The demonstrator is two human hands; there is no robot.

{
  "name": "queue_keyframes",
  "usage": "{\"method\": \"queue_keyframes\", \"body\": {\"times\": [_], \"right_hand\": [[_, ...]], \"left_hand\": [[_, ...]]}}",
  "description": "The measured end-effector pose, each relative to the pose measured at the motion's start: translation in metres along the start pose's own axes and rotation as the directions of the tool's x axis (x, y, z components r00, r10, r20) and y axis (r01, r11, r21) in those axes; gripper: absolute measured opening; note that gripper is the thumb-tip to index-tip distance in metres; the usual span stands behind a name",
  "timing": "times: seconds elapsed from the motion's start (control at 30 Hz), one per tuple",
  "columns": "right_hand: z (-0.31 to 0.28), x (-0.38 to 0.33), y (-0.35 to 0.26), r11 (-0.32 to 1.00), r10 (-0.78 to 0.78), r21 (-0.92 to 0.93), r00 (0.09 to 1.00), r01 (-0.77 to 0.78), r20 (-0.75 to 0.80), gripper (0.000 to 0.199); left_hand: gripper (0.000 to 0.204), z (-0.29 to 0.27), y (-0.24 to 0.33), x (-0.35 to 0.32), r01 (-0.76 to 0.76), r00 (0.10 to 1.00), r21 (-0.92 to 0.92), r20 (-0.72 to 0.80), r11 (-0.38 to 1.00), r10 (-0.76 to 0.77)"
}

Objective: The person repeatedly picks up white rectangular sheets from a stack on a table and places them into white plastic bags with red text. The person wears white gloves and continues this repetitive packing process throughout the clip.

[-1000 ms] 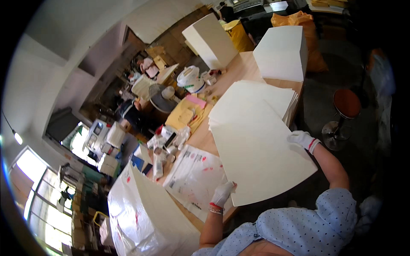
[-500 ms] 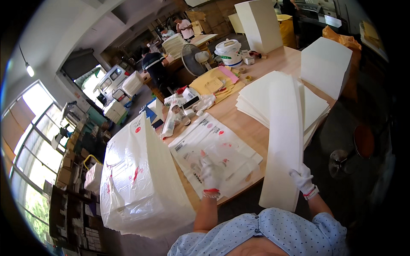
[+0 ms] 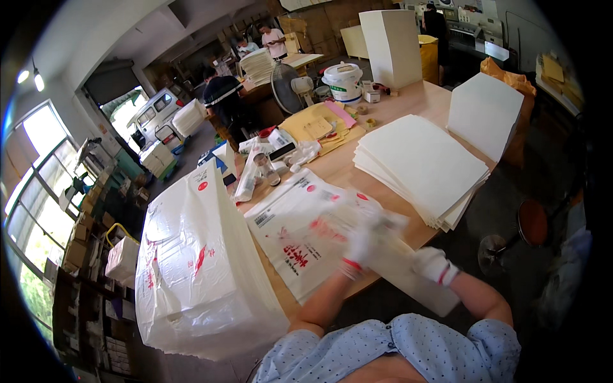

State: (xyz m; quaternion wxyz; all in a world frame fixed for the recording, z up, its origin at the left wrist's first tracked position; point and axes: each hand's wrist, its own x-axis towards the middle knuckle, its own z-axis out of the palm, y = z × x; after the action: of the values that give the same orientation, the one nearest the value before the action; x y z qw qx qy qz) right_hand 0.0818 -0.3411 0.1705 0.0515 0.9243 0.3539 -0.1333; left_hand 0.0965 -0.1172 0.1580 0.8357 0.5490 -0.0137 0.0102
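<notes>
My left hand (image 3: 363, 247), in a white glove, is smeared by motion over the mouth end of a printed plastic bag (image 3: 290, 223) lying flat on the table. Its fingers cannot be made out. My right hand (image 3: 433, 264), also gloved, is closed on the edge of a long white paper sheet (image 3: 434, 295). That sheet slants down past the table's front edge, its upper end blurred among the translucent plastic near my left hand. To the right lies a fanned stack of white sheets (image 3: 424, 163).
A tall plastic-wrapped stack (image 3: 185, 268) stands on the left. Farther back are a glass jar (image 3: 267, 171), a phone (image 3: 282, 152), yellow envelopes (image 3: 316, 124), a fan (image 3: 287, 88) and a white bucket (image 3: 343, 83). A stool (image 3: 532, 222) is at the right; other people work behind.
The long sheet has swung down off the stack toward the bag, carried by my right hand, which moved left. My left hand moved right and up, lifting plastic at the bag's end.
</notes>
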Motion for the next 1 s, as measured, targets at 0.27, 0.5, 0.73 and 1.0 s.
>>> {"method": "queue_keyframes", "body": {"times": [0.27,0.5,0.73,1.0], "right_hand": [[0.026,0.141,0.006,0.884,0.234,0.464,0.807,0.056,-0.543,0.048],[0.036,0.252,0.020,0.794,0.412,0.458,0.908,-0.400,0.078,0.044],[0.078,0.186,0.034,0.849,0.062,0.527,0.998,-0.042,-0.020,0.061],[0.084,0.077,0.033,0.787,0.109,0.611,0.994,-0.079,-0.012,0.076]], "left_hand": [[0.055,-0.058,-0.050,-0.022,-0.083,0.986,0.949,0.035,0.304,0.163],[0.040,-0.160,-0.088,-0.063,-0.167,0.782,0.893,0.378,-0.417,0.496],[0.016,-0.196,-0.082,-0.158,0.323,0.540,0.781,-0.616,0.535,0.573],[0.015,-0.109,-0.083,-0.243,0.530,0.559,0.532,-0.805,0.660,0.201]]}}
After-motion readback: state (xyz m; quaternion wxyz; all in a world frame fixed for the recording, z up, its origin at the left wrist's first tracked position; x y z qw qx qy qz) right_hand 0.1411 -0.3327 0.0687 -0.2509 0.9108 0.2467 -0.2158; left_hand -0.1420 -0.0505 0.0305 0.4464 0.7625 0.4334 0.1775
